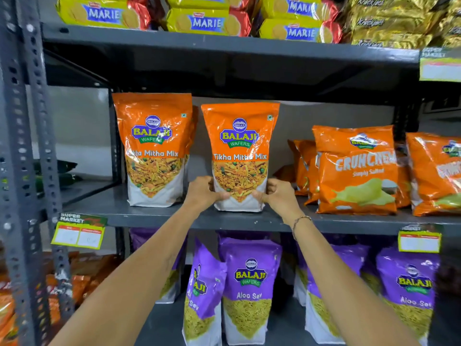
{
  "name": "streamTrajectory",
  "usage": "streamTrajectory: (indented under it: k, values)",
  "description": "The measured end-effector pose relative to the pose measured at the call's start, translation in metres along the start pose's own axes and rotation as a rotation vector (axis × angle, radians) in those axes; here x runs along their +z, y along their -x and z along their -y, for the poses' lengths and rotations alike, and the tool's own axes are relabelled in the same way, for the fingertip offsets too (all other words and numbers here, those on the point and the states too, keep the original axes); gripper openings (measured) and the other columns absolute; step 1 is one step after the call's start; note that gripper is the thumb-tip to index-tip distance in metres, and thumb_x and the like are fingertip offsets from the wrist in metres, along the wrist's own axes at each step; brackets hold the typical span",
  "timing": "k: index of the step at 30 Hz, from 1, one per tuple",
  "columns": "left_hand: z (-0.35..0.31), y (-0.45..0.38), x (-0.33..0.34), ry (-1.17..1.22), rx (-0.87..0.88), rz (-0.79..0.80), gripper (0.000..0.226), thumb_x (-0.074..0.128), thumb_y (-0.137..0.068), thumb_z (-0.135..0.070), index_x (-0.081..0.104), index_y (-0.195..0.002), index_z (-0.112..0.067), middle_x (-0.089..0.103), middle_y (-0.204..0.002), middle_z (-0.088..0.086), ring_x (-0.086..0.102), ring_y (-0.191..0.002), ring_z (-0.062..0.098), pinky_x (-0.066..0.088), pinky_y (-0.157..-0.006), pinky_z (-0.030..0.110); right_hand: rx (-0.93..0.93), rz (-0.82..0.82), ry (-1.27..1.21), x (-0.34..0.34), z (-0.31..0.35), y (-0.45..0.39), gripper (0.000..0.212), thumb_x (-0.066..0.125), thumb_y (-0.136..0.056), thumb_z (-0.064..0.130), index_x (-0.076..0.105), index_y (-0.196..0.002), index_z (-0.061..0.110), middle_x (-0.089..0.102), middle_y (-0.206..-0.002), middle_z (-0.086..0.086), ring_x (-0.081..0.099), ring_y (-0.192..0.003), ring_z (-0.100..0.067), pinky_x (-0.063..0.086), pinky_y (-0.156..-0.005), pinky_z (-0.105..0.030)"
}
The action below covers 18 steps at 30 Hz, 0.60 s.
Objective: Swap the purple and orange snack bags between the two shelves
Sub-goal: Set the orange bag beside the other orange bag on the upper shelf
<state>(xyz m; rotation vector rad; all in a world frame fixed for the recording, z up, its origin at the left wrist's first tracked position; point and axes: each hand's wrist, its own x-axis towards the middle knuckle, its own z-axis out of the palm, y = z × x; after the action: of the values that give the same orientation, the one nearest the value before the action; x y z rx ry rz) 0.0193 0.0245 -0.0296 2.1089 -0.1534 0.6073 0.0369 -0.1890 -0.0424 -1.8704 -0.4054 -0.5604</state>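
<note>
My left hand (pixel 203 192) and right hand (pixel 277 193) clasp the lower sides of an orange Tikha Mitha Mix bag (pixel 240 156), fingers curled round its white base and thumbs pressed on the front. The bag stands upright on the middle shelf (pixel 149 216), its bottom at the shelf surface. Just beside it, to the left, stands a second orange Tikha Mitha Mix bag (pixel 153 148), apart from the first. To the right lie orange Crunchem packets (pixel 356 171). On the lower shelf, directly beneath, purple Aloo Sev bags (pixel 249 293) stand in a row between my forearms and beyond them. The top shelf carries yellow Marie biscuit packs (pixel 204 22). A bracelet (pixel 300 221) circles my right wrist.
</note>
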Motion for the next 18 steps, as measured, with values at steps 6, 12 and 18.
streamTrajectory:
  k: [6, 12, 18]
  values:
    - [0.002, -0.009, 0.007, -0.028, -0.035, -0.004, 0.052, 0.085, -0.063, -0.032, 0.063, -0.096, 0.003, 0.069, -0.086, 0.014, 0.057, -0.077, 0.021, 0.049, -0.067, 0.035, 0.049, 0.027, 0.015, 0.002, -0.005, -0.015, 0.021, 0.081, -0.071, 0.010, 0.066, -0.085, 0.010, 0.074, -0.096, -0.012, 0.069, -0.089, -0.025, 0.059, -0.078, -0.041]
    - [0.005, -0.012, 0.011, -0.030, -0.016, -0.020, 0.054, 0.084, -0.065, -0.032, 0.063, -0.100, 0.003, 0.069, -0.093, 0.017, 0.059, -0.081, 0.022, 0.052, -0.082, 0.046, 0.104, 0.062, 0.018, 0.003, -0.012, -0.021, 0.035, 0.078, -0.076, 0.015, 0.063, -0.101, -0.003, 0.072, -0.105, -0.022, 0.067, -0.101, -0.036, 0.055, -0.089, -0.053]
    - [0.008, -0.013, 0.012, -0.037, 0.020, -0.019, 0.056, 0.084, -0.064, -0.036, 0.063, -0.099, 0.003, 0.071, -0.097, 0.022, 0.065, -0.090, 0.032, 0.052, -0.082, 0.048, 0.092, 0.069, 0.031, 0.005, -0.014, -0.021, 0.035, 0.076, -0.078, 0.017, 0.061, -0.107, 0.005, 0.070, -0.110, -0.014, 0.065, -0.100, -0.025, 0.055, -0.090, -0.043]
